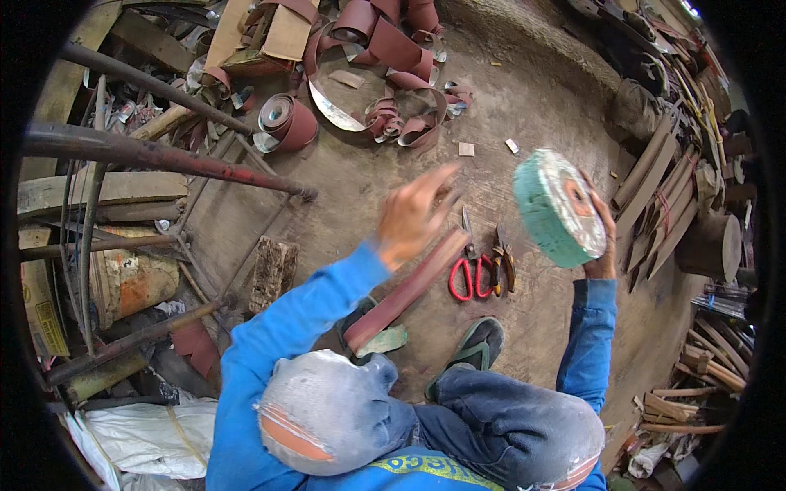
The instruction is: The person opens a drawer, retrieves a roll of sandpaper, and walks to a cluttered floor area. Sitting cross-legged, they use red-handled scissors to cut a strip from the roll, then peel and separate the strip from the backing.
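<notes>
My right hand grips a thick round wheel by its far side, held up and tilted. The wheel has a rough green rim, a whitish face and a brown centre. To its left, my left hand is raised with the fingers apart and nothing in them, slightly blurred. Below that hand lies a long reddish-brown strip, slanting toward my left foot. A green chunk sits at the strip's near end. Between my hands, red-handled scissors and pliers rest on the floor.
Maroon sandpaper rolls and loose curls lie at the far side. A metal frame crosses the left, with a wooden block beside it. Stacked wood pieces line the right. My sandals are close by.
</notes>
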The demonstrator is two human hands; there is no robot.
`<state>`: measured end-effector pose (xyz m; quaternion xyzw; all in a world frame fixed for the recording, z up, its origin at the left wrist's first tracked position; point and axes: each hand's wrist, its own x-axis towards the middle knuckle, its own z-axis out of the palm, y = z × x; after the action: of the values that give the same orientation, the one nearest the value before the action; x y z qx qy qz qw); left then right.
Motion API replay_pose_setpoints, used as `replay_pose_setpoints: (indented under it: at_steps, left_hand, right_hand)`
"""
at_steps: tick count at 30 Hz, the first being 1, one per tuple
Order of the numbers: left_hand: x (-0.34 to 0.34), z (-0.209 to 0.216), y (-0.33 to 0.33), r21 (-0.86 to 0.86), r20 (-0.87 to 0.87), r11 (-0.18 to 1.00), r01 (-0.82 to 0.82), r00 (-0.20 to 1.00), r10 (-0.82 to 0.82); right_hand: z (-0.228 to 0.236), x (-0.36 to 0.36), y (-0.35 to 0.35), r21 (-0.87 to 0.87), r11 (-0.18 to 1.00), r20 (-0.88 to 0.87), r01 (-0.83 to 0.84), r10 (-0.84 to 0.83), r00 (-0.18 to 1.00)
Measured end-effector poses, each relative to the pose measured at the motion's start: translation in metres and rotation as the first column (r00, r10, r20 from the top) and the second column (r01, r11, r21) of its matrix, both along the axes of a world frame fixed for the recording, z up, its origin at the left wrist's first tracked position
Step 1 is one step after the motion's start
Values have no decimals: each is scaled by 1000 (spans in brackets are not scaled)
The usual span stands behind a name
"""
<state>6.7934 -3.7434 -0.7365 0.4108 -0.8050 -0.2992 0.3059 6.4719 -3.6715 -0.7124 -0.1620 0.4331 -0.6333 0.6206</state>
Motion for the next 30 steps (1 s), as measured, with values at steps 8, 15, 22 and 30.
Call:
replay_pose_setpoints:
  at_steps: [8,15,22,30]
  left_hand:
    - [126,-72,174,365,373,911,193,866,-332]
    - [232,-11,176,234,586,972,-39,803,-109]
    - [293,41,154,249,769,961,-122,628,-120]
    - [147,-19,-70,-135,390,955,-262,872,295]
  right_hand:
    - [-62,-21,13,85,975,-75,207,-201,977]
    - [-83,84,-22,174,955,-455,-239,293,841]
    - [-103,156,-53,95,920,-801,-380,298,520]
    - [-47,109,-39,-234,968,-972,88,-229,-61]
